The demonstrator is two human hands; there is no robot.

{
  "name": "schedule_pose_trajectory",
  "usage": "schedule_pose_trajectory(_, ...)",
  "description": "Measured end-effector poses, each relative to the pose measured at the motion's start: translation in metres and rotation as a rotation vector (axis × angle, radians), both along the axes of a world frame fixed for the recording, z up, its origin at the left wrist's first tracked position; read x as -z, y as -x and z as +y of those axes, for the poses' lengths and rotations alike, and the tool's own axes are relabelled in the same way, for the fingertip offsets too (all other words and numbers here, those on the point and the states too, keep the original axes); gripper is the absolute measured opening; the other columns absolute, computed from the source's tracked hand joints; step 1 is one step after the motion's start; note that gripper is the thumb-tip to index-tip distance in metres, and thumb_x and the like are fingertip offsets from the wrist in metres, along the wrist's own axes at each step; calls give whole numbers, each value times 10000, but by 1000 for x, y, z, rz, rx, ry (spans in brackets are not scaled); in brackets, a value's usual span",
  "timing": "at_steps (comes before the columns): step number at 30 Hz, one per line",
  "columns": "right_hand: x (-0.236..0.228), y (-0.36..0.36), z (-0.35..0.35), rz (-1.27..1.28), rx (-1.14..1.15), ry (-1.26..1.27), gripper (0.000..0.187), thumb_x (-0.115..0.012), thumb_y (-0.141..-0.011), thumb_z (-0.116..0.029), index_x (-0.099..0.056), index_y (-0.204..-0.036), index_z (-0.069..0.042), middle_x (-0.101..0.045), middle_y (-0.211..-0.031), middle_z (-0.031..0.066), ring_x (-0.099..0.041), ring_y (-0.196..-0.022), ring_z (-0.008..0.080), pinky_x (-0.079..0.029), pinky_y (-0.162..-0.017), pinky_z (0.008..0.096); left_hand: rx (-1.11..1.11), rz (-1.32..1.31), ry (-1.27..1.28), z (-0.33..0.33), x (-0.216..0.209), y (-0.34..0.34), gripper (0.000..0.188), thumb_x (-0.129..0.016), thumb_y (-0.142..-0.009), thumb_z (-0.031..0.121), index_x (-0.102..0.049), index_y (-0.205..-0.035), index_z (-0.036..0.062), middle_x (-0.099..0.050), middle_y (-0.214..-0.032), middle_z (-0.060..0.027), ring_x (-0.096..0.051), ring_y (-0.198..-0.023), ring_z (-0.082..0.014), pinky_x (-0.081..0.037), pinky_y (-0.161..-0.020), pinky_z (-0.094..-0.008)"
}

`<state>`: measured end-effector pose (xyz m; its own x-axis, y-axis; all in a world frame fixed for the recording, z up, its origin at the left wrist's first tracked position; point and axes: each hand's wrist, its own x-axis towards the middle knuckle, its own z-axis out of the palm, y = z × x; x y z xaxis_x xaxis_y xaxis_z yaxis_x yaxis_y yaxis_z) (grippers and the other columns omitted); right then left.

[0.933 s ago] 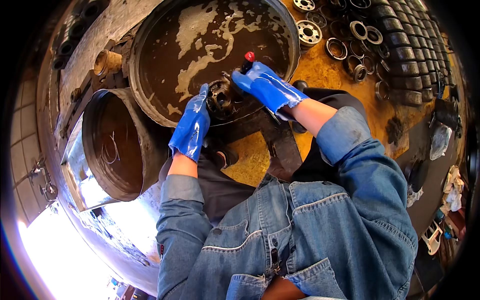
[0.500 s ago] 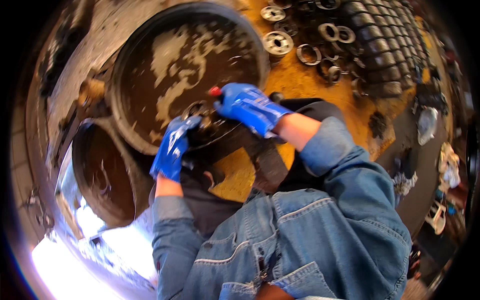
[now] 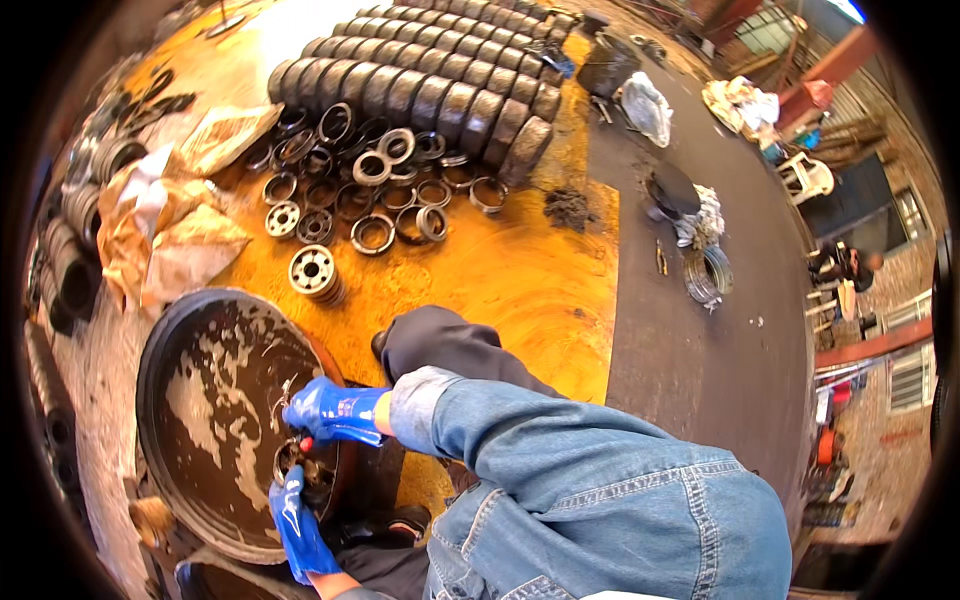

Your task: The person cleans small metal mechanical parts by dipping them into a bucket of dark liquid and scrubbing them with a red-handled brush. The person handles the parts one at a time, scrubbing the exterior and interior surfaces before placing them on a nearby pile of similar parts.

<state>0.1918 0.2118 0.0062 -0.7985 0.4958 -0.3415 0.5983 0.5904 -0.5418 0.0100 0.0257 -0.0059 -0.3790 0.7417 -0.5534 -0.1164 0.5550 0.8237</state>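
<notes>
Both my hands wear blue rubber gloves and meet over the right edge of a round black basin (image 3: 160, 400) of dark oily liquid with pale foam. My left hand (image 3: 297, 522) comes up from the lower edge and grips a round dark metal ring part (image 3: 292, 464) at the basin's edge. My right hand (image 3: 330, 412) reaches in from the right, just above that part, closed on a small red-tipped tool (image 3: 306, 444) whose tip touches it. My denim sleeve (image 3: 560, 470) and dark trouser knee (image 3: 440, 345) lie to the right.
Rows of dark ribbed metal cylinders (image 3: 430, 90) are stacked at the top, with several loose rings (image 3: 370, 190) and a round hub (image 3: 312, 270) on the orange-stained floor. Crumpled brown paper (image 3: 170, 230) lies left. A wire coil (image 3: 705, 272) and plastic bag (image 3: 645, 105) sit on the dark strip.
The view has swung, so the basin now sits at lower left and the stacked parts fill the top. Both hands stay on the part at the basin's edge.
</notes>
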Motion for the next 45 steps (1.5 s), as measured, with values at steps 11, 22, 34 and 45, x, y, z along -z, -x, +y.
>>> schedule_pose_trajectory(11, -69, -17, -12, 620, -260, -449, 225, -751, -796, -313, -719, -823, -93, -688, -826, 144, -684, -761, 358, -516, -646, 479, 73, 172, -49, -6, 19, -8, 409, -684, -971, 415, -731, -1138, 44, -616, -856, -11, -525, -712, -135, -427, -646, -306)
schedule_pose_trajectory(22, -96, 6, 34, 277, 317, 346, 606, -576, -982, -491, -682, -1049, 102, -700, -1057, 322, -685, -1034, 407, -492, -942, 475, -441, -209, -312, 16, -42, 6, 375, -701, -982, 298, -743, -1225, 14, -755, -1123, -90, -704, -1022, -181, -562, -850, -304)
schedule_pose_trajectory(34, -46, 61, -12, 95, 455, 1288, 630, -764, -927, -570, -687, -1322, -85, -714, -1194, 130, -689, -1056, 180, -572, -866, 301, -730, -512, -386, 26, -22, 15, 353, -744, -954, 248, -722, -1233, 33, -760, -1107, -97, -731, -950, -209, -587, -784, -315)
schedule_pose_trajectory(45, -46, 51, -31, 502, 421, 1415, 492, -589, -1070, -452, -670, -1391, -88, -706, -1333, 61, -665, -1173, 143, -492, -1027, 288, -729, -495, -334, 34, -4, 18, 340, -780, -929, 258, -733, -1211, 76, -766, -1055, -74, -736, -844, -186, -573, -687, -300)
